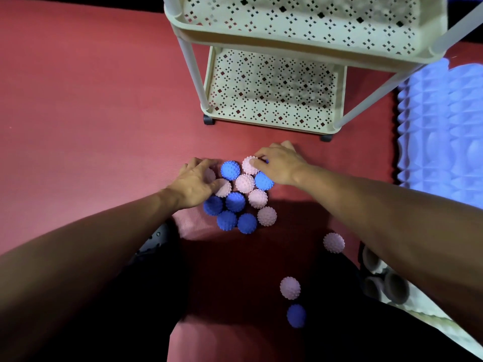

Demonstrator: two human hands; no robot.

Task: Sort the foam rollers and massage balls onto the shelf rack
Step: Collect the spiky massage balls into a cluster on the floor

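Observation:
A cluster of several spiky massage balls, blue (230, 170) and pink (245, 183), lies on the red mat in front of the cream shelf rack (271, 111). My left hand (194, 182) curls over the left side of the cluster, its fingers round a pink ball (223, 188). At the cluster's far right my right hand (279, 163) grips another pink ball (249, 165). A blue foam roller (441, 126) with ridges lies at the right. Its shelves hold nothing.
Three stray balls lie nearer me: a pink ball (333, 242), a second pink ball (290, 287) and a blue ball (296, 315). Dark cylindrical rollers (392, 286) rest on a white surface at the lower right. The rack stands on small castors (209, 119).

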